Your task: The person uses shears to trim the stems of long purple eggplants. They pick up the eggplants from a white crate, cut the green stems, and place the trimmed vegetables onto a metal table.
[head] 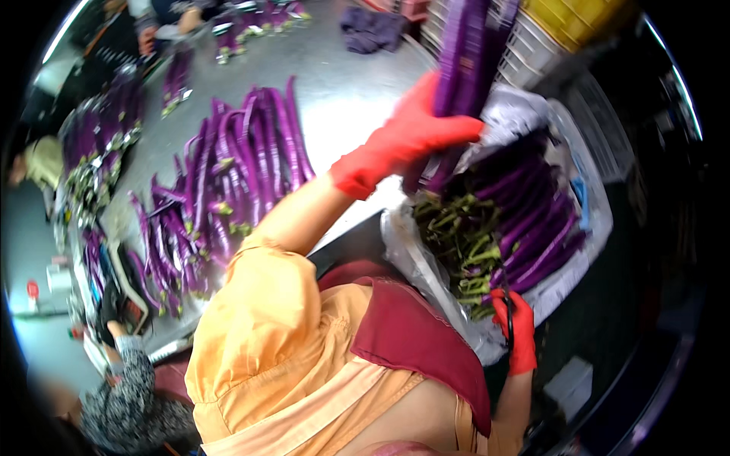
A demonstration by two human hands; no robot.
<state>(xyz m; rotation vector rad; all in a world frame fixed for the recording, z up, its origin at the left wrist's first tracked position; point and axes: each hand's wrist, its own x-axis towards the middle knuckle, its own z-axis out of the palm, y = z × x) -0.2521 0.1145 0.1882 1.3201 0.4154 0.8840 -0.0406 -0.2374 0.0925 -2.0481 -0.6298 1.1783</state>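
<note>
My left hand (410,131), in a red rubber glove, grips several long purple eggplants (465,62) above the table's right edge; they are blurred. My right hand (518,325), also in a red glove, holds dark-handled scissors (509,325) at the near side of a crate, the blades pointing at the stems. The pale crate (599,222), lined with clear plastic, is filled with long purple eggplants (536,228), their green stem ends (467,251) towards me. On the metal table (331,74), left of my left arm, lies a large spread of eggplants (251,142).
Another person's patterned sleeve (134,365) and dark-gloved hand are at the lower left, beside a weighing scale (130,285). People stand at the far side. More eggplant bundles (102,131) lie at left. A dark cloth (370,28) and stacked crates (530,51) are at the back.
</note>
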